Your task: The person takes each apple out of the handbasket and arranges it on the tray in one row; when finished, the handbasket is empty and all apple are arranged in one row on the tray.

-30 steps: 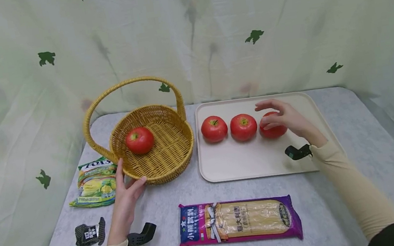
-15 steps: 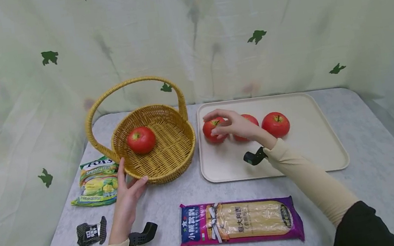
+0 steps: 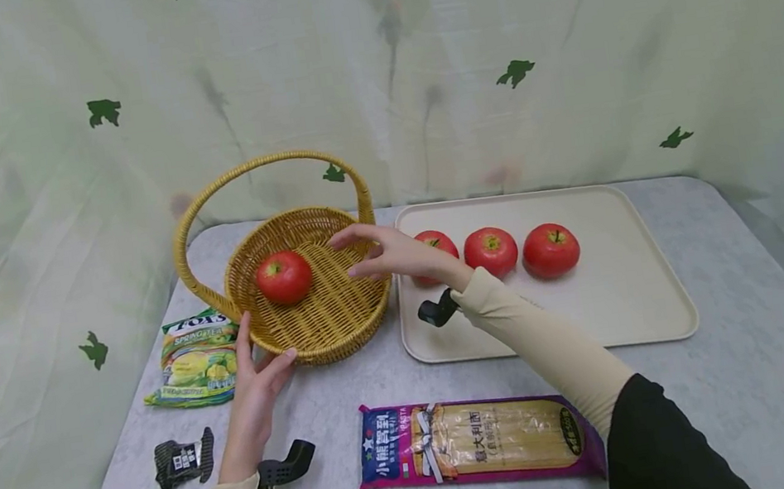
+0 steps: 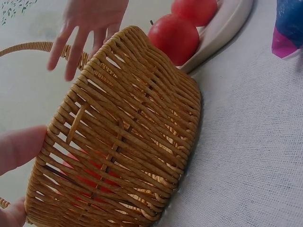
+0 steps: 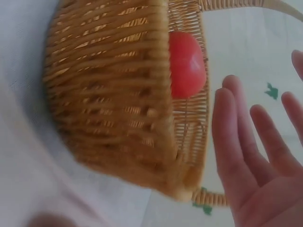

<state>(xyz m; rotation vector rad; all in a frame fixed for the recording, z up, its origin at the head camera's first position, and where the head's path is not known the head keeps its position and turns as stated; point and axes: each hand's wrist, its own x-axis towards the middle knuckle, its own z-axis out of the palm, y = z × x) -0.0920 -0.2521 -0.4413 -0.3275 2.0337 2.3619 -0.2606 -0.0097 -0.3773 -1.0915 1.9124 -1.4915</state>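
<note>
In the head view my left hand (image 3: 254, 402) touches the front-left of a woven basket (image 3: 334, 344), its thumb and forefinger spread along the rim. The left wrist view shows the thumb (image 4: 21, 149) against the rim. A red apple (image 3: 284, 277) lies in the left part of the basket. My right hand (image 3: 404, 256) reaches over the basket's right side, fingers apart and nothing held. In the right wrist view its fingers (image 5: 226, 127) stand beside the basket opening. Behind that hand, a partly hidden apple (image 3: 437, 243) sits on the tray, with two more apples (image 3: 490, 252) to its right.
A cream tray (image 3: 619, 304) stands right of the basket. In front lies a pack of pasta (image 3: 498, 438), partly overlapped by the right sleeve. A green-yellow candy bag (image 3: 198, 364) and a small black packet (image 3: 185, 463) lie at the left. A pale curtain hangs behind.
My right hand has moved left, from above the rightmost apple on the tray, across the other apples, to over the basket. The left hand has stayed at the basket rim.
</note>
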